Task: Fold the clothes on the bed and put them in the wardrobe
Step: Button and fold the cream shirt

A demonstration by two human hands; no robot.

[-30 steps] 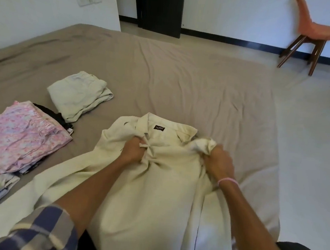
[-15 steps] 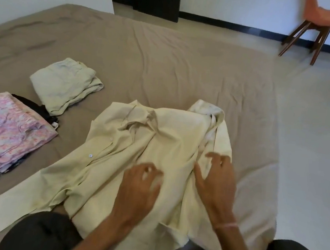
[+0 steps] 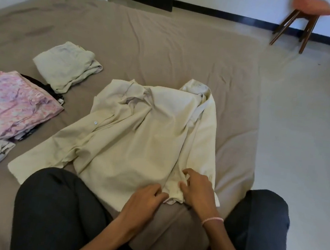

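There's the cream shirt [image 3: 138,142], rumpled, spread at the near middle of the bed [image 3: 167,45], collar pointing away, one sleeve flung left, the other tucked along its right side. Toward the bed's left side sits a folded pale-green garment [image 3: 65,66], and nearer, a pink floral stack [image 3: 16,104].

A pale cream shirt [image 3: 138,142] is seen just ahead of the left hand [image 3: 143,200] and right hand [image 3: 198,189], on a plain taupe bed [image 3: 167,45]. A pink band [image 3: 212,220] is worn on the right wrist. Beyond the left hand, a pale greenish folded garment [image 3: 65,66], a pink floral garment [image 3: 16,104] and a black garment [image 3: 44,85] are seen. Dark charcoal trousers [image 3: 57,205] are worn.
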